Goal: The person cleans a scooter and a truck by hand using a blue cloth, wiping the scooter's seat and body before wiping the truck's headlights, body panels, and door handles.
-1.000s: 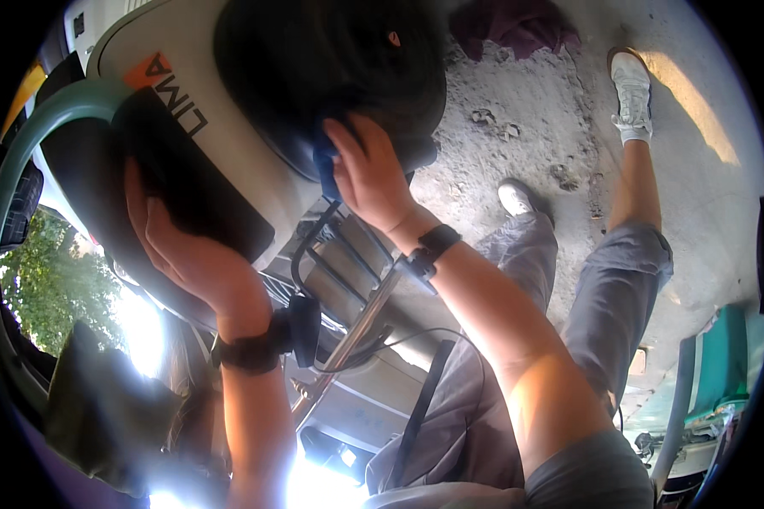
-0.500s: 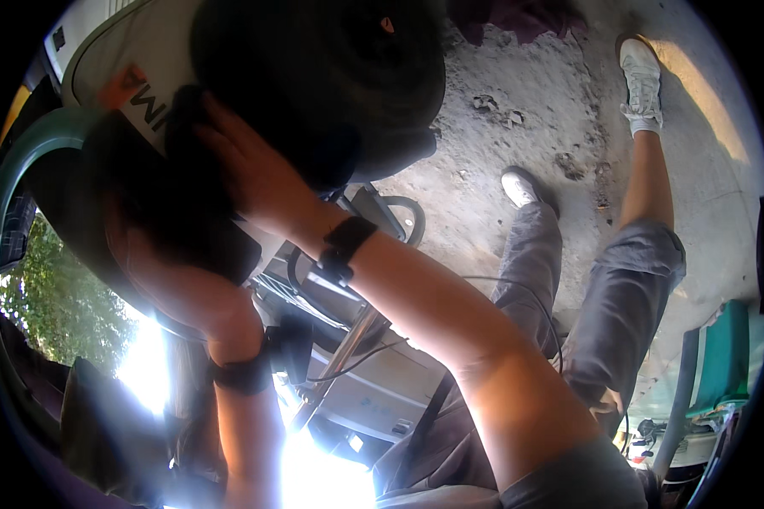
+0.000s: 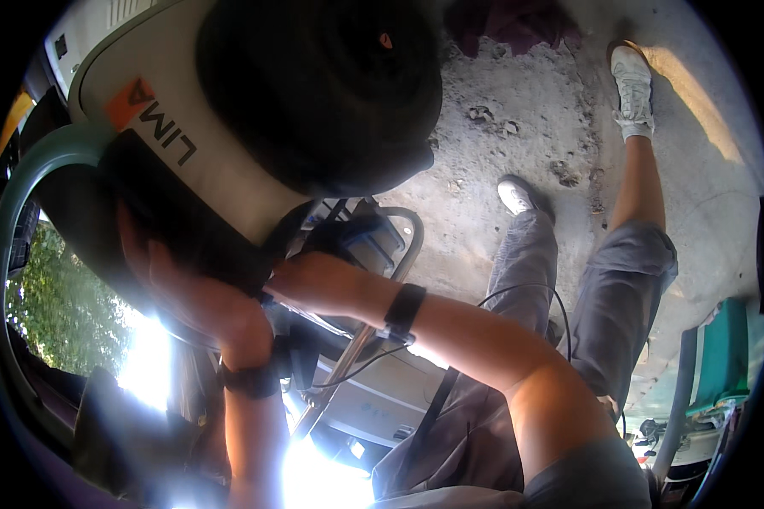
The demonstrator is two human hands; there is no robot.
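A large off-white housing with an orange patch and dark lettering carries a bulky rounded black part and a long black panel. My left hand lies along the panel with its fingers stretched out against it, their tips in shadow. My right hand is at the panel's lower end, close to my left hand; its fingertips are hidden and what they hold cannot be made out. A green curved tube rims the left side. Under the housing are metal bars and a cable.
My legs and white shoes are on rough grey concrete. A purple cloth lies at the top. A teal object with a grey tube stands at lower right. Foliage and bright light show at the left.
My right hand has left the rounded black part, crossing left onto the panel, then moving down to its lower end. My left hand stays along the panel.
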